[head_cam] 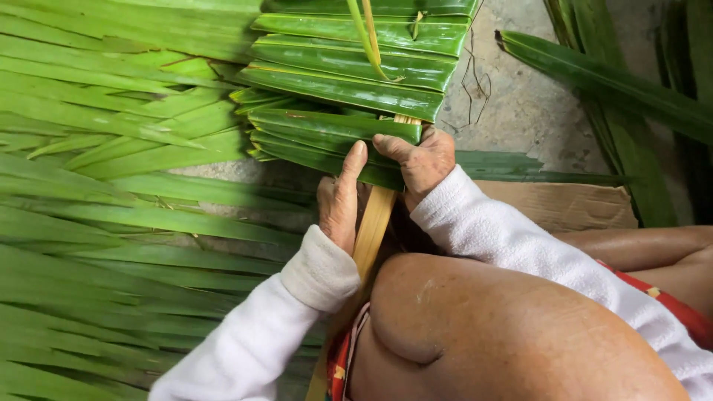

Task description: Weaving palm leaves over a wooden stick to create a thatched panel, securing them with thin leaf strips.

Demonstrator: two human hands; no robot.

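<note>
Green folded palm leaves (349,89) lie stacked in overlapping rows along a pale yellow rib (371,226), which runs from the person's lap toward the far middle of the scene. Left hand (339,197) rests against the near end of the leaf stack, thumb extended upward and touching the lowest folded leaf (327,126); fingers curl under the leaves, so how tightly they close cannot be told. Right hand (420,160) sits just right of the rib, thumb pressed down onto the same lowest leaf, remaining fingers curled shut around the leaf edge and rib. Both wrists in white sleeves (483,230). Thin green strip (368,41) trails over the far rows. Loose palm fronds (96,148) cover the left side. Brown cardboard (564,204) lies right of the hands on grey concrete floor (520,104). Bare knee (475,327) near, right
</note>
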